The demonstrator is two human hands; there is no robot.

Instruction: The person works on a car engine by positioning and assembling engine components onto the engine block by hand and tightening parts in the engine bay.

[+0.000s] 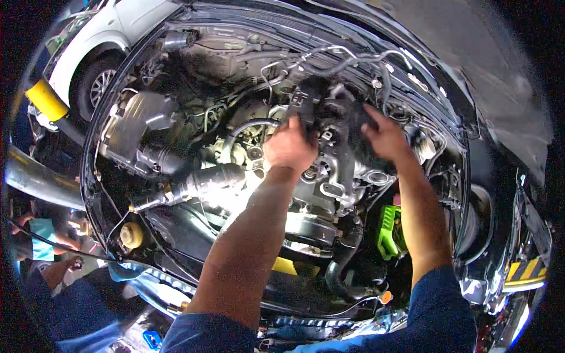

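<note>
Both arms reach into an open engine bay. My left hand (pixel 290 145) is over the engine's middle, its fingers curled against a dark part (pixel 306 100); what they hold, if anything, is hidden. To the right, my right hand (pixel 385 134) has its fingers spread beside a black engine cover piece (pixel 350 126), with nothing visible in it. Below the left hand lie the metal engine parts (pixel 335 176). A black ribbed intake hose (pixel 215 176) runs left of my left forearm.
A bright green object (pixel 388 232) sits right of the engine. Wires (pixel 329 56) cross the back. A yellow-capped reservoir (pixel 131 235) is at left. Another person's hands (pixel 65 242) show at the lower left, near a white vehicle (pixel 132 23) and a yellow-sleeved post (pixel 47 100).
</note>
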